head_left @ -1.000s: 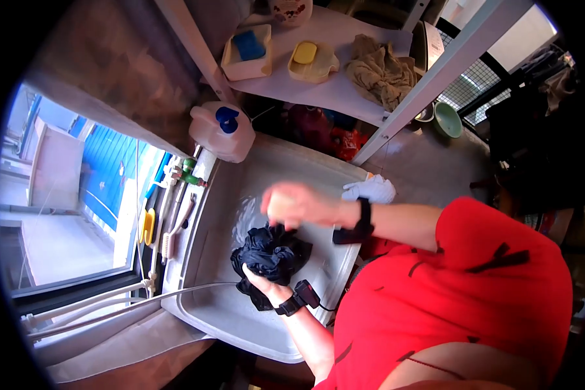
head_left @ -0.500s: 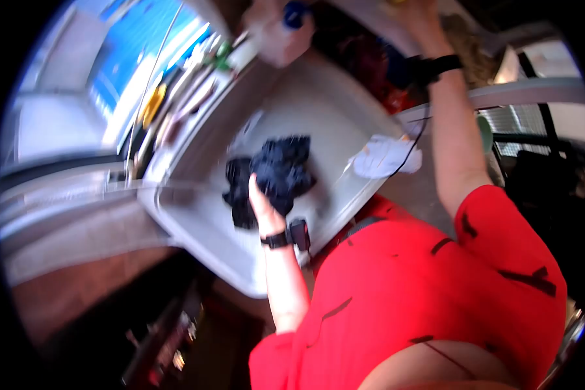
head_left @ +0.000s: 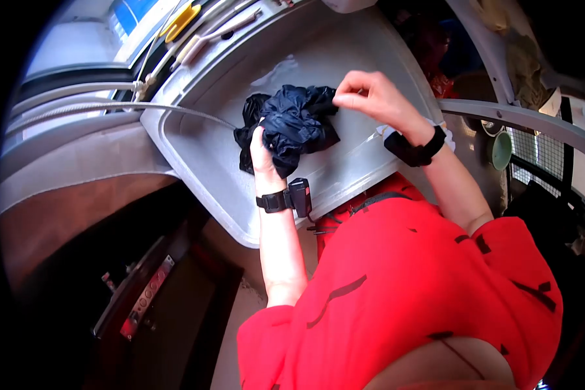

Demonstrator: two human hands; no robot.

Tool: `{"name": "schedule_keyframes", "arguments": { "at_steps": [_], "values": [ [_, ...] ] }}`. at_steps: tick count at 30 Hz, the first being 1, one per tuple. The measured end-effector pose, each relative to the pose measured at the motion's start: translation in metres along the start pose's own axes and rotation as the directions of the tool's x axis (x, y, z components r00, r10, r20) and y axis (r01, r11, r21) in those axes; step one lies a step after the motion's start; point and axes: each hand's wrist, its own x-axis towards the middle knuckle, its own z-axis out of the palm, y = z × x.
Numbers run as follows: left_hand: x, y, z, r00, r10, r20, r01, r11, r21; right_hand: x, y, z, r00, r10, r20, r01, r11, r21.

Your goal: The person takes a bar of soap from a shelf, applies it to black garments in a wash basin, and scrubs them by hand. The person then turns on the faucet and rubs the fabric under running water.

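Daylight is admitted through the window [head_left: 78, 45] at upper left, where detail is washed out. The basin [head_left: 205, 156] is softly lit, and faint sheen is caught on the dark cloth [head_left: 296, 120]. Lower left and far right are sunk in shadow. Straight edges are bowed; corners are blackened.

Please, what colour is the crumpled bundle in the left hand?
The bundle looks black with bluish highlights, in the head view.
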Motion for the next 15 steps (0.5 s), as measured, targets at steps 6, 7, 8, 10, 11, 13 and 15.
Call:
{"name": "schedule_keyframes", "arguments": {
  "at_steps": [6, 7, 8, 10, 11, 13, 15],
  "values": [
    [-0.007, -0.006, 0.023, 0.923, 0.152, -0.355, -0.102, 0.983, 0.154, -0.005, -0.123, -0.013, 0.861, -0.238, 0.45, 0.483, 0.66, -0.575],
    [-0.007, -0.009, 0.014, 0.939, 0.175, -0.296, -0.132, 0.979, 0.157, -0.01, -0.155, -0.016, 0.836, -0.246, 0.491, 0.521, 0.633, -0.572],
    [-0.013, -0.008, 0.019, 0.937, 0.2, -0.286, -0.158, 0.974, 0.162, -0.008, -0.193, -0.018, 0.791, -0.239, 0.563, 0.572, 0.617, -0.541],
    [0.002, -0.012, -0.005, 0.965, 0.191, -0.177, -0.181, 0.981, 0.072, -0.091, -0.103, -0.067, 0.997, 0.025, -0.071, -0.058, 0.858, -0.51],
    [-0.001, -0.008, 0.0, 0.975, 0.179, -0.132, -0.175, 0.984, 0.044, -0.112, -0.098, -0.082, 0.987, -0.039, -0.156, -0.048, 0.854, -0.518],
    [0.001, -0.006, 0.005, 0.984, 0.154, -0.086, -0.155, 0.988, -0.008, -0.139, -0.121, -0.09, 0.957, -0.24, -0.161, 0.099, 0.795, -0.599],
    [0.003, -0.005, 0.0, 0.976, 0.171, -0.133, -0.17, 0.985, 0.02, -0.154, -0.125, -0.096, 0.93, -0.289, -0.226, 0.093, 0.782, -0.616]
  ]
}}
